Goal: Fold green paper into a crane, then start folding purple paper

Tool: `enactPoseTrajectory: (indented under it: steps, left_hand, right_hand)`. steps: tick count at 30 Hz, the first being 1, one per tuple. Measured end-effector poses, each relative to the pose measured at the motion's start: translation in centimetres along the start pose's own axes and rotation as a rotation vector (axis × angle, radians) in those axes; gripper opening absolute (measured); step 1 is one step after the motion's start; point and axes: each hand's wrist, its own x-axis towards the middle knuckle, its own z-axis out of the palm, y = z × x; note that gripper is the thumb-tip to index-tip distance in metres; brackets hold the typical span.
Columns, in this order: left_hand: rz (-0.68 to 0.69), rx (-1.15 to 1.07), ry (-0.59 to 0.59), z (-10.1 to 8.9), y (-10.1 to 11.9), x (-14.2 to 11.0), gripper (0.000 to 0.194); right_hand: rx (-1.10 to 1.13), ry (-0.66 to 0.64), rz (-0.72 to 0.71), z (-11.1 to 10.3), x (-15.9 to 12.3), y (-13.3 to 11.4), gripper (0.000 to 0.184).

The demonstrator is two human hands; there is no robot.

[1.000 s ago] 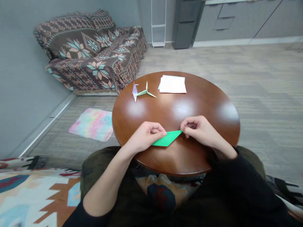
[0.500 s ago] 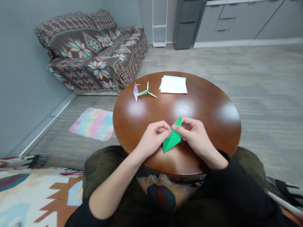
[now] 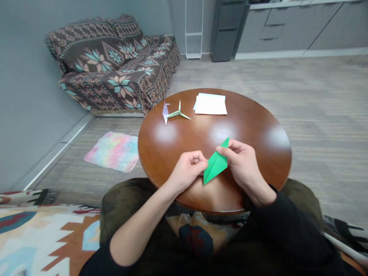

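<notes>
A patterned brown sofa (image 3: 112, 65) against grey walls (image 3: 34, 76), grey lower cabinets (image 3: 290, 27) beyond a carpeted floor (image 3: 324, 115).

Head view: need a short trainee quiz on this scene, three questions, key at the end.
1. What does the right hand hold?
2. True or false: in this view, the lilac origami crane lies to the right of the white paper.
3. Fill in the blank: the pastel tie-dye sheet lies on the ____.

Key:
1. folded green paper
2. False
3. floor
</notes>
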Motion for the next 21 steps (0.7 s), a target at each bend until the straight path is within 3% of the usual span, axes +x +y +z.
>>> enactPoseTrajectory:
  steps: [4, 8, 11, 15, 18, 21]
  left_hand:
    - [0.013, -0.004, -0.014, -0.4, 0.5, -0.2, 0.018]
    - [-0.019, -0.057, -0.023, -1.7, 1.4, -0.2, 0.021]
    - [0.057, 0.006, 0.009, -2.3, 2.0, -0.1, 0.025]
    - [0.101, 0.184, -0.068, -1.3, 1.8, -0.1, 0.029]
    - [0.082, 0.175, -0.079, -0.4, 1.2, -0.2, 0.029]
    - [0.056, 0.151, -0.052, -0.1, 0.9, -0.4, 0.032]
  right_hand:
    - [0.037, 0.024, -0.015, -0.3, 0.3, -0.2, 0.024]
    - [0.076, 0.173, -0.110, -1.1, 1.1, -0.5, 0.028]
    - [0.051, 0.011, -0.028, -1.1, 0.9, -0.5, 0.025]
    - [-0.042, -0.175, -0.005, 0.0, -0.1, -0.6, 0.023]
    - [-0.043, -0.188, 0.039, 0.5, -0.5, -0.6, 0.024]
    - [0.057, -0.124, 0.080, 0.5, -0.3, -0.4, 0.023]
